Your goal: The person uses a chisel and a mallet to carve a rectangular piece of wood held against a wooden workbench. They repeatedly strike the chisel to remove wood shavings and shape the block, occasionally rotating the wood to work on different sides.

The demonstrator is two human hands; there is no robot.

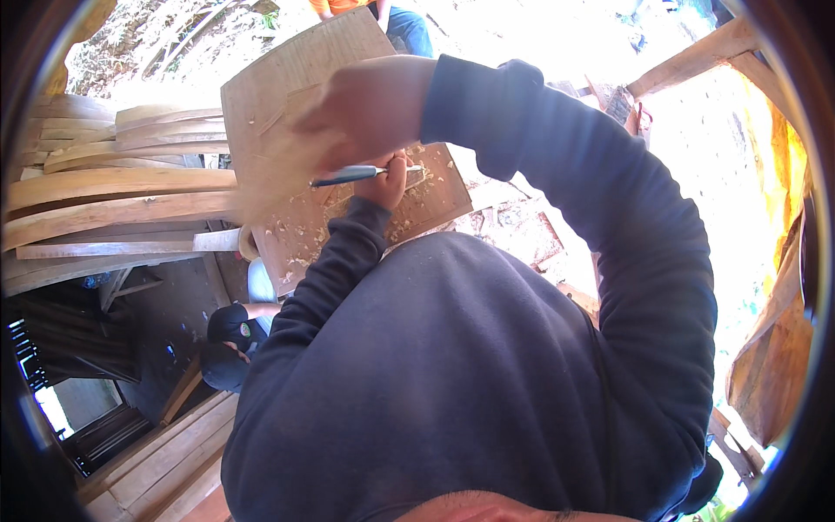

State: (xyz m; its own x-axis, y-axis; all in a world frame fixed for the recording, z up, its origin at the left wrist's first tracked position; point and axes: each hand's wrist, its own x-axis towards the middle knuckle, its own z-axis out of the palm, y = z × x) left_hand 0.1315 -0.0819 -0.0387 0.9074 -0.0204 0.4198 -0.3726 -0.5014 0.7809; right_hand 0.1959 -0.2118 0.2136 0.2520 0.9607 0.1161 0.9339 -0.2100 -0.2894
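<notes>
My left hand [391,181] is closed around a chisel [352,174] with a blue-grey handle. Its handle end points left, and the blade end lies to the right, low over a wooden panel [252,100]. Curled wood shavings [300,235] are scattered on the panel. Above and to the left of the chisel, my right hand [370,104] is raised and smeared by motion. A blurred tan wooden mallet [270,178] seems to reach from it toward the handle end; its outline is hard to make out.
Long curved boards [122,196] are stacked at the left. A person in a dark cap [224,365] is low at the left, and another in orange [348,7] is beyond the panel. Wooden beams [696,56] stand at the far right, with more planks [165,457] at lower left.
</notes>
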